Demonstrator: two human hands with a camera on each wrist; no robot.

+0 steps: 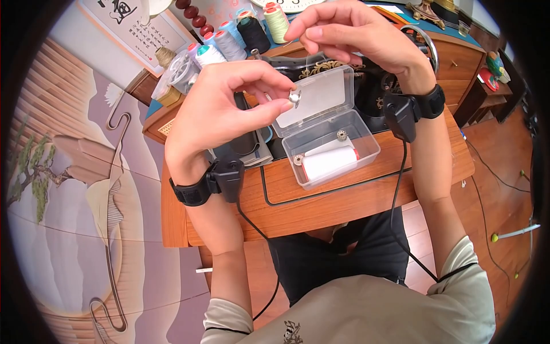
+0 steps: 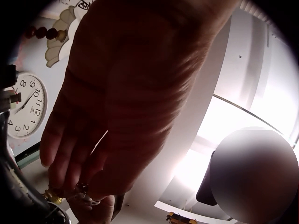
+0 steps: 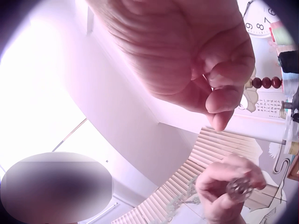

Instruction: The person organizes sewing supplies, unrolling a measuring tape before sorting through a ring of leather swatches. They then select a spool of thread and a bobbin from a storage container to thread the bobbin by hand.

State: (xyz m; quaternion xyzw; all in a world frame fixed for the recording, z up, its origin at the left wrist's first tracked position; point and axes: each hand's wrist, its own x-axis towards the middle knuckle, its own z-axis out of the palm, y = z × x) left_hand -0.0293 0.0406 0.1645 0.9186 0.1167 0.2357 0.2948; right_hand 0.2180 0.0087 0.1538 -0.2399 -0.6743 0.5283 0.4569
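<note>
My left hand (image 1: 229,103) pinches a small metal bobbin (image 1: 295,98) between thumb and fingertips, left of the raised lid of a clear plastic box (image 1: 369,150). The right wrist view shows the bobbin's holed face (image 3: 239,189) in the left hand (image 3: 219,186). My right hand (image 1: 361,37) is raised above and to the right, fingers bent, thumb near the index finger; whether a thin thread lies between them cannot be made out. In the open box lie a white thread spool (image 1: 330,163) and two more metal bobbins, one at the back (image 1: 342,135) and one at the left (image 1: 298,160).
A black sewing machine (image 1: 382,86) stands behind the box on the wooden table (image 1: 252,221). Several thread cones, one of them black (image 1: 254,34), stand at the back. A dark cylindrical object (image 1: 246,140) lies left of the box. Cables hang from both wrist cameras.
</note>
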